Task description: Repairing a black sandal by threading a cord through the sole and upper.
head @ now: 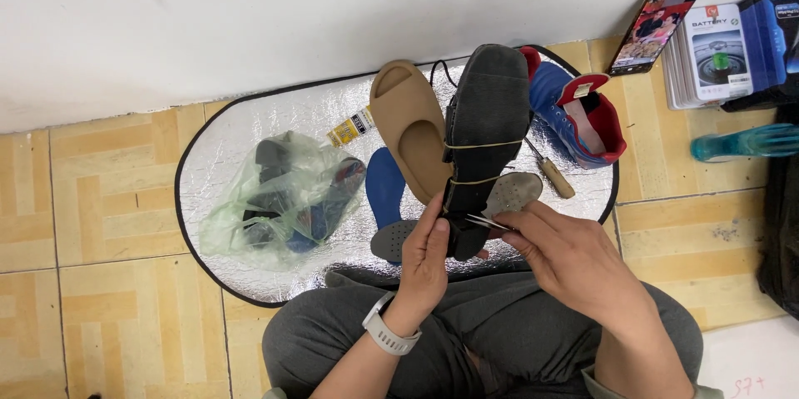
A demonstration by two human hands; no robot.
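Left hand (424, 259): closed around the heel of the dark shoe sole (483, 141), held above the lap, over the silver mat's (225, 141) near edge.
Right hand (566, 257): pinching a pale band (487, 221) at the heel.
Risk: band may snap or slip off, loosening the other bands.

grey trousers, white wristwatch (389, 334)
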